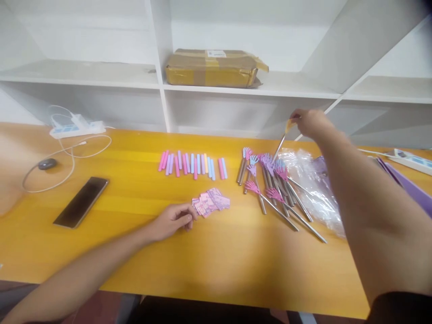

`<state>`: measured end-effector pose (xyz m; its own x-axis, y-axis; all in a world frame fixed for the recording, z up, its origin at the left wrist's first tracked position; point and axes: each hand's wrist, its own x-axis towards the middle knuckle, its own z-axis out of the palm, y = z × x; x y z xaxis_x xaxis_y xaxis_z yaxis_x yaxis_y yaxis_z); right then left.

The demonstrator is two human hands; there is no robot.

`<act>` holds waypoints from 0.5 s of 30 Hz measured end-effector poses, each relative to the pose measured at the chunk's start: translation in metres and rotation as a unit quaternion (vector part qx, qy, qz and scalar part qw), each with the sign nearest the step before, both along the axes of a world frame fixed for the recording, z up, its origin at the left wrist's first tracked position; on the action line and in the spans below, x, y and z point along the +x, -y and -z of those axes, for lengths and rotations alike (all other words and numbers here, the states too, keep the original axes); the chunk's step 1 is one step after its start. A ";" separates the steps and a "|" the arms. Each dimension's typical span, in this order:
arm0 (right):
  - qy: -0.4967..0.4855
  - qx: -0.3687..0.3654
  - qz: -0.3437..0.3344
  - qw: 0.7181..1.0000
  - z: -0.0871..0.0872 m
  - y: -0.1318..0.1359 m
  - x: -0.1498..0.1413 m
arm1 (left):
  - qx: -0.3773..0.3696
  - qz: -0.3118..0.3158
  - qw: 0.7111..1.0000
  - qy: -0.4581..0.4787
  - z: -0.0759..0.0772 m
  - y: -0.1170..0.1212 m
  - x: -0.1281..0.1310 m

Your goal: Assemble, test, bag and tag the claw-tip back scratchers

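Observation:
My right hand (pixel 305 121) is raised at the back right, closed on the yellow head of a back scratcher (pixel 279 145). Its metal rod slants down toward a pile of back scratchers (pixel 270 180) with pink, purple and blue hand-shaped heads. On the table at centre, my left hand (pixel 177 220) rests with its fingers curled in and nothing visible in them. Its fingertips are at the edge of a small heap of pink and purple printed cards (pixel 209 202). Behind the cards lies a row of short pastel sticks (pixel 192 164) in pink, purple, blue and yellow.
Clear plastic bags (pixel 313 193) lie right of the pile, partly behind my right forearm. A black phone (pixel 81 202), a white cable (pixel 73 157) and a power strip (pixel 77 128) occupy the left. A taped cardboard box (pixel 212 69) sits on the white shelf (pixel 286 87).

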<state>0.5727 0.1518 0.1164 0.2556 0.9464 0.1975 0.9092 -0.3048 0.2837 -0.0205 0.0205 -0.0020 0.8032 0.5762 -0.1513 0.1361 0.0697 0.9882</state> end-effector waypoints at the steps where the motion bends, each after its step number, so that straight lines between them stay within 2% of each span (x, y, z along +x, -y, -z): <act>1: -0.004 0.014 0.001 1.000 -0.012 0.004 -0.003 | 0.001 0.000 1.000 0.000 0.000 0.000 0.000; 5: -0.027 0.130 -0.024 0.991 -0.059 0.035 -0.029 | 0.003 0.001 1.000 -0.003 0.000 0.000 0.001; 9: -0.042 0.257 -0.054 0.964 -0.096 0.075 -0.075 | 0.006 -0.005 1.000 0.015 0.002 0.000 0.001; 12: -0.133 0.296 -0.077 0.943 -0.101 0.104 -0.118 | 0.014 -0.016 0.999 0.044 0.002 0.000 0.001; 15: -0.330 0.261 -0.099 0.902 -0.079 0.129 -0.171 | 0.029 -0.035 0.997 0.062 0.000 0.002 0.001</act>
<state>0.4019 0.0228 0.1959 0.3179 0.8080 0.4960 0.8782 -0.0538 -0.4753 -0.0199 0.0185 -0.0018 0.7710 0.6366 -0.0175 0.0084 0.0172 0.9998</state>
